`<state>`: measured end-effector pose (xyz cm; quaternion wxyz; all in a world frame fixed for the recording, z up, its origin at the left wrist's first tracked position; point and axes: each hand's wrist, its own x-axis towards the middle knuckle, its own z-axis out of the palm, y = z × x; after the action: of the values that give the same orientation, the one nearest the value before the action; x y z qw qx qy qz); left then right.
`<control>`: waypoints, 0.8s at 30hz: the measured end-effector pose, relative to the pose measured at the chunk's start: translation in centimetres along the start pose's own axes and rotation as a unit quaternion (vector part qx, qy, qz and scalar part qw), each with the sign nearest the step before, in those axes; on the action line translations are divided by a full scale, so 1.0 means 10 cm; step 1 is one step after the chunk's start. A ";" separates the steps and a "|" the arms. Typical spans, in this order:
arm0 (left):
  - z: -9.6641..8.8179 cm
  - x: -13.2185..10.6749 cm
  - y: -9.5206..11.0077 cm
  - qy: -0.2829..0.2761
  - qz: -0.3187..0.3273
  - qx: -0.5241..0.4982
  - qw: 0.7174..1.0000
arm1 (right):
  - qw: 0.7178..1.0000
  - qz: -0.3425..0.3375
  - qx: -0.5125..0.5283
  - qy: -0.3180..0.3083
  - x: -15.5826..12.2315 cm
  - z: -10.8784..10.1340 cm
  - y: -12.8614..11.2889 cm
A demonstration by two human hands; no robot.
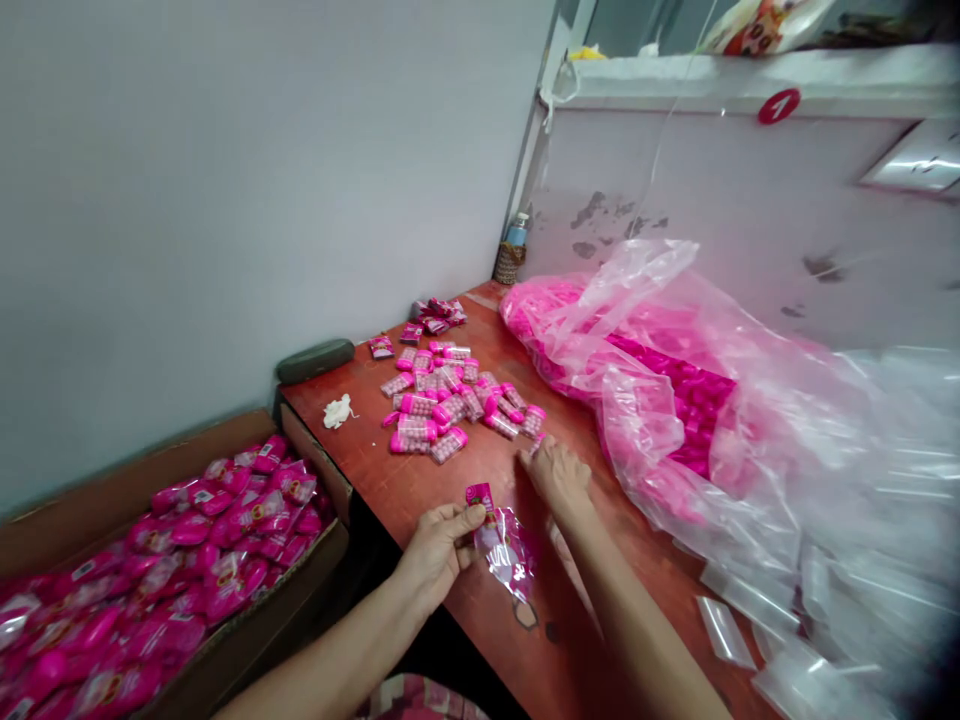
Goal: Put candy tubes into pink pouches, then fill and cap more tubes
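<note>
My left hand (pixel 441 545) pinches a clear plastic pouch (pixel 507 552) by its printed pink top, between thumb and fingers. The pouch hangs over the red table, and glare hides whether anything is inside. At the near right edge of a pile of small pink-capped bottles (pixel 417 428), my right hand (pixel 561 476) has its fingers closed down on one such bottle (pixel 538 440), mostly hidden by the fingers. Pale pink balls show through the bottles' clear walls. Behind the pile lie several pink printed packets (pixel 439 316).
A cardboard box (pixel 336 478) of pink packed items stands at the left, below the table (pixel 390 500). A large clear bag (pixel 637 400) of pink pieces fills the right side, with loose clear sleeves (pixel 726 632) before it. A dark case (pixel 315 361) lies by the wall.
</note>
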<state>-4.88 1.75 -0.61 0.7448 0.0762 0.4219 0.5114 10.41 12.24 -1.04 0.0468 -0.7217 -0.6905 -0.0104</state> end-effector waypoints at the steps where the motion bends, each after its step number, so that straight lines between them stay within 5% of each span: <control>1: 0.00 0.00 0.01 0.005 0.009 -0.005 1.000 | 1.000 -0.003 0.001 -0.003 0.03 0.00 0.01; 8: -0.06 -0.02 0.08 0.050 0.043 -0.123 0.990 | 0.999 0.013 0.039 -0.021 0.19 -0.12 0.16; 13: -0.12 -0.01 0.10 0.083 0.041 -0.186 0.978 | 0.981 -0.015 0.179 -0.075 -0.40 -0.20 0.21; 15: -0.12 0.02 0.07 0.087 0.033 -0.197 0.976 | 0.894 -0.021 0.434 -0.113 -0.81 -0.20 0.12; 18: -0.08 0.09 0.02 0.077 0.024 -0.198 0.977 | 0.770 0.065 0.619 -0.143 -1.33 -0.18 -0.10; 21: 0.00 0.12 -0.02 0.071 0.021 -0.192 0.979 | 0.725 0.104 0.668 -0.127 -1.57 -0.14 -0.28; 24: 0.06 0.11 -0.06 0.060 0.033 -0.190 0.979 | 0.728 0.120 0.666 -0.109 -1.61 -0.09 -0.35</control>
<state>-3.94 2.61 -1.16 0.7017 -0.0836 0.3582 0.6101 6.20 -3.71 -1.23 0.4412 -0.5778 -0.4283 0.5368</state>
